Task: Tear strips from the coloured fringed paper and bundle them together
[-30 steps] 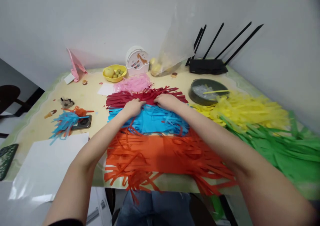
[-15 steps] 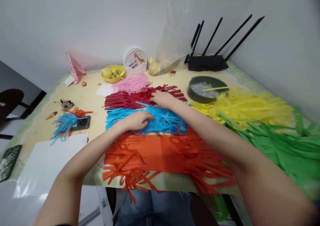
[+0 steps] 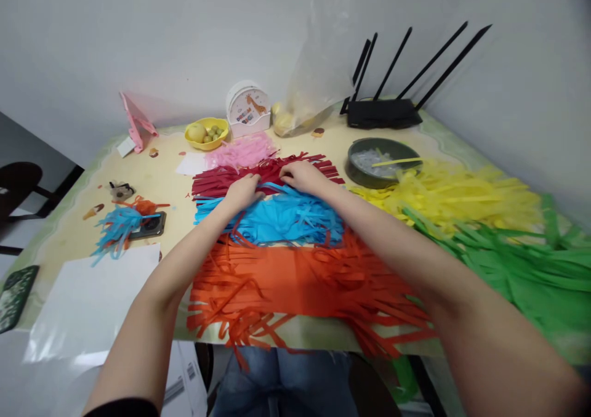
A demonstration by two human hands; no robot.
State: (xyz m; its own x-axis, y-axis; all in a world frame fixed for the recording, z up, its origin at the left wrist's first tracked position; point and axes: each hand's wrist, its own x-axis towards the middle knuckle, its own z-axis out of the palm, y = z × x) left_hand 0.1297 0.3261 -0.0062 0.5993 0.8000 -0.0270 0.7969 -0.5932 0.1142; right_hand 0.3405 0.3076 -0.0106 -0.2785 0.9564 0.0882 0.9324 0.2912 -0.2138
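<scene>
Fringed blue paper (image 3: 286,218) lies across the middle of the table, its cut strips spread to both sides. At its far edge, my left hand (image 3: 244,193) has its fingers curled in on the blue paper. My right hand (image 3: 302,177) is closed on the same edge a little to the right, its fingertips partly hidden. Just beyond both hands is the dark red fringed paper (image 3: 215,182). Nearest my body lies the orange fringed paper (image 3: 295,281), flat in the middle with tangled strips at its ends.
Yellow fringe (image 3: 462,195) and green fringe (image 3: 530,269) lie on the right, by a dark round bowl (image 3: 383,180). Pink fringe (image 3: 244,151), a yellow fruit bowl (image 3: 207,143) and a black router (image 3: 383,115) stand behind. A blue-orange tassel (image 3: 120,223) rests on a phone (image 3: 154,226).
My left hand has moved away from my body, from the middle of the blue paper to its far edge. My right hand stays about where it was.
</scene>
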